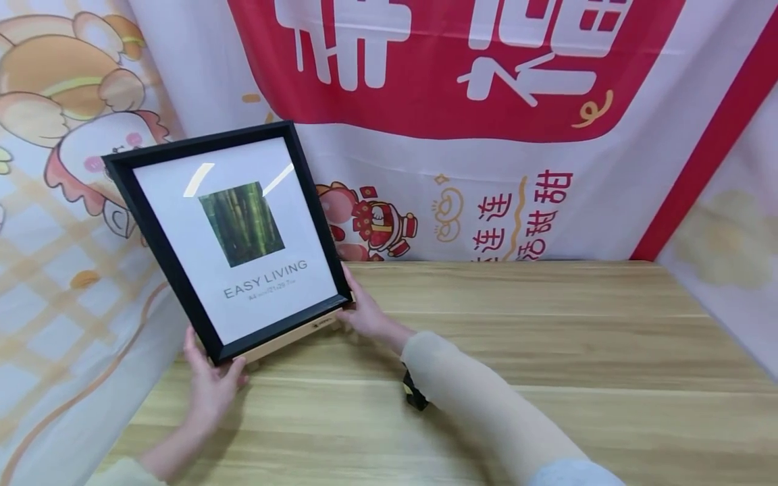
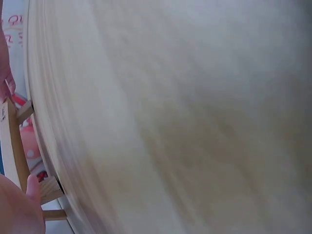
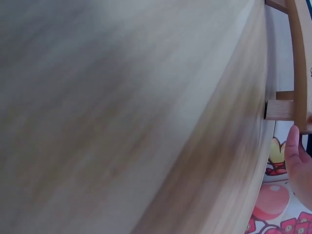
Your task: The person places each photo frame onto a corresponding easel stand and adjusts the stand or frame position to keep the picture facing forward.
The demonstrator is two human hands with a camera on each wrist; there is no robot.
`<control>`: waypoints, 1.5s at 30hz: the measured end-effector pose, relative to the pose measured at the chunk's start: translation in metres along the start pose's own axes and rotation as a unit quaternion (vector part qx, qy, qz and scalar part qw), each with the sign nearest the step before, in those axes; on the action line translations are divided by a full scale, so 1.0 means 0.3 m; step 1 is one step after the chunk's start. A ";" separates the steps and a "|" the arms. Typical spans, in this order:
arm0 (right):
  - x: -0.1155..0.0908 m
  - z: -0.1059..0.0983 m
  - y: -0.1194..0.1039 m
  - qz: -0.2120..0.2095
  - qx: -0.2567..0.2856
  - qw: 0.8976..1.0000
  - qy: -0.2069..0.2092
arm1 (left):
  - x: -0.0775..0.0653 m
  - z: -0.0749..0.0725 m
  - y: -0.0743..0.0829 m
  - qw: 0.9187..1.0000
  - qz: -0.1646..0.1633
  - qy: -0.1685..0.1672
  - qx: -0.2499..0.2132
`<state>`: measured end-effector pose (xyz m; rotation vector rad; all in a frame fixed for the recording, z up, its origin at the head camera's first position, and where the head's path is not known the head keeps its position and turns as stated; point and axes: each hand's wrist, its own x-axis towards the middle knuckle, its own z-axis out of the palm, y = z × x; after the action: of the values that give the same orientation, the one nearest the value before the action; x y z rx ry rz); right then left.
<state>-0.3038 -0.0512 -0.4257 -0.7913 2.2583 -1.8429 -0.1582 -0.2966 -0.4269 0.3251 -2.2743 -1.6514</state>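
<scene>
A black picture frame [image 1: 227, 351] leans back on a small wooden easel [image 1: 292, 339] at the table's left rear. Behind its glass is a white sheet with a green bamboo picture and the words EASY LIVING. My left hand [image 1: 209, 395] grips the left end of the easel's ledge, at the frame's lower left corner, thumb in front. At the ledge's other end, my right hand [image 1: 367, 312] holds the lower right corner. Short wooden legs [image 3: 280, 110] meet the tabletop in the right wrist view. The fingers behind the ledge are mostly hidden.
A small black object [image 1: 415, 393] lies on the wooden table [image 1: 547, 324], partly covered by my right sleeve. A printed red and white cloth [image 1: 462, 101] hangs behind the table. Another patterned cloth [image 1: 55, 270] hangs along the left side, close to the frame.
</scene>
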 end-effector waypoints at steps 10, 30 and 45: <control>-0.063 -0.079 -0.003 0.015 0.000 1.000 0.025 | -0.021 0.087 0.033 1.000 0.004 -0.011 0.000; -0.213 -0.271 0.021 -0.014 0.001 0.996 0.085 | -0.020 0.291 0.063 0.997 0.023 -0.071 -0.021; -0.348 -0.444 0.056 0.015 0.017 0.992 0.120 | -0.006 0.472 0.104 0.992 0.044 -0.114 -0.021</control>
<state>-0.2742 0.1160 -0.4318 -0.5517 2.3530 -2.0569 -0.2102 -0.1616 -0.4381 0.0254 -2.3737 -1.7666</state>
